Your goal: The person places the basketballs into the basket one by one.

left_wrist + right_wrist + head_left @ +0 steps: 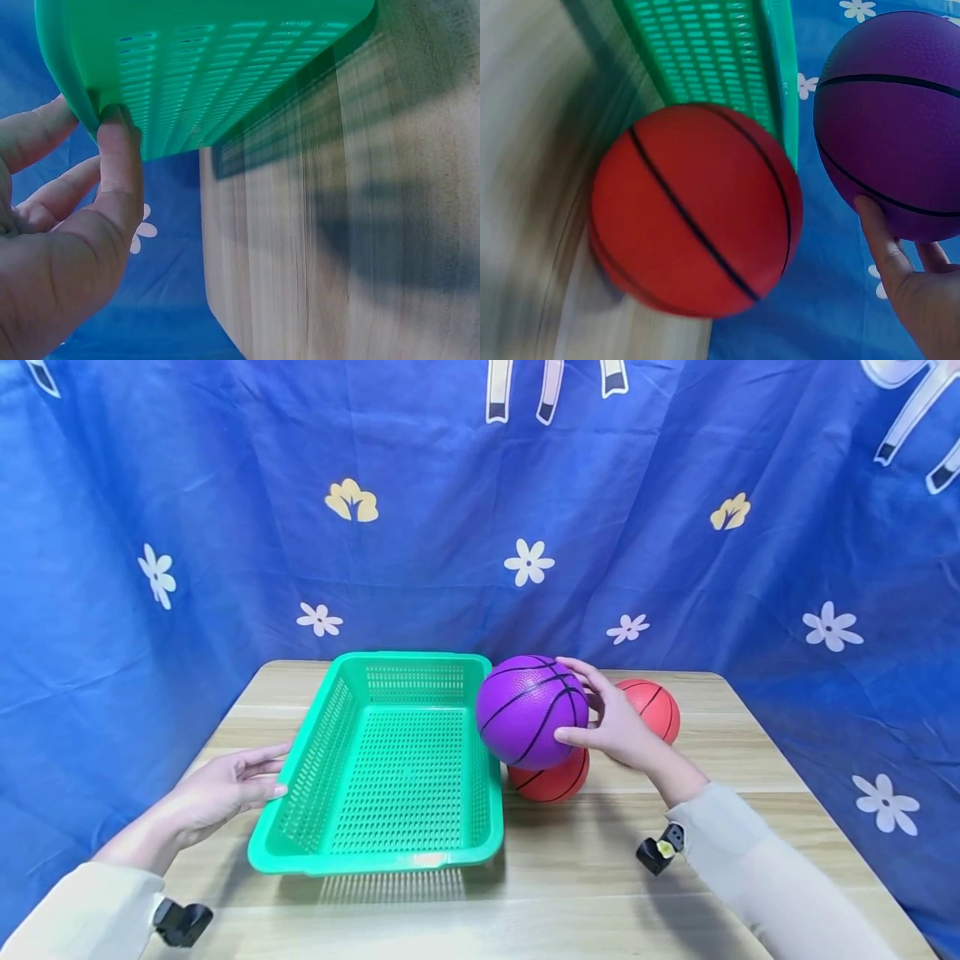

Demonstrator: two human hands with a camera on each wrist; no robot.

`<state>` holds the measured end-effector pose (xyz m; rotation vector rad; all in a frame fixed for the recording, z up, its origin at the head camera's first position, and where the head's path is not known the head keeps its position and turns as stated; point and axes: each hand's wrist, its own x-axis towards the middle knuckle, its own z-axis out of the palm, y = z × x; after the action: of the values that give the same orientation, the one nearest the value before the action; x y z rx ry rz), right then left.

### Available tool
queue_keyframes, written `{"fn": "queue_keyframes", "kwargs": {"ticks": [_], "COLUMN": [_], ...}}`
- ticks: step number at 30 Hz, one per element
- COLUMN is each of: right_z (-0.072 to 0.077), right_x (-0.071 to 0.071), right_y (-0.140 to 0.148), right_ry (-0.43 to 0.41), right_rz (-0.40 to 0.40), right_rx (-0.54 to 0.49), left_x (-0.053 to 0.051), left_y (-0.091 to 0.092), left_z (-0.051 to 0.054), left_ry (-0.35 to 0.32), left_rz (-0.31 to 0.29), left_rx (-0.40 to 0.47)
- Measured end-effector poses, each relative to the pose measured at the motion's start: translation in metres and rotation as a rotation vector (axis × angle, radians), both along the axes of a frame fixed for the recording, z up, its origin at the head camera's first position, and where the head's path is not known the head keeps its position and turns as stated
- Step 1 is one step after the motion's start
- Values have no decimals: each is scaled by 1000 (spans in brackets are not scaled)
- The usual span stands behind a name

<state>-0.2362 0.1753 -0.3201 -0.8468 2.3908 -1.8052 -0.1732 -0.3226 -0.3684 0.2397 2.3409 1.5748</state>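
Observation:
In the head view a green basket (405, 777) with perforated walls stands on the table, its inside bare. The left hand (217, 793) is at its left side; in the left wrist view that hand (82, 202) touches the rim with thumb and fingers. The right hand (618, 727) grips a purple ball (525, 714) above the basket's right rim. Below it a red ball (551, 781) sits beside the basket. The right wrist view shows the purple ball (896, 127) against the fingers of the right hand (922, 292), apart from the red ball (694, 217).
Another red ball (652, 706) lies at the back right, partly behind the right hand. The wooden table (720, 760) ends at a blue curtain (442, 527) printed with flowers. Each sleeve carries a small black device at the wrist.

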Motion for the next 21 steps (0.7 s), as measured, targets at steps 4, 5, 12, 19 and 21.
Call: {"fn": "queue_keyframes", "kwargs": {"ticks": [4, 5, 12, 19, 21], "right_z": [2, 2, 8, 19, 13], "right_x": [-5, -6, -8, -7, -15], "right_y": [-16, -20, -49, -80, -88], "right_ry": [-17, -14, 9, 6, -8], "right_rz": [9, 11, 11, 27, 36], "right_rx": [-8, -5, 52, 80, 74], "left_x": [-1, -1, -1, -2, -1], "left_y": [0, 1, 1, 1, 0], "left_z": [0, 0, -1, -2, -2], "left_ry": [4, 3, 0, -6, -4], "left_rz": [-1, 2, -9, -8, -12], "left_rx": [0, -4, -5, 16, 13]}}
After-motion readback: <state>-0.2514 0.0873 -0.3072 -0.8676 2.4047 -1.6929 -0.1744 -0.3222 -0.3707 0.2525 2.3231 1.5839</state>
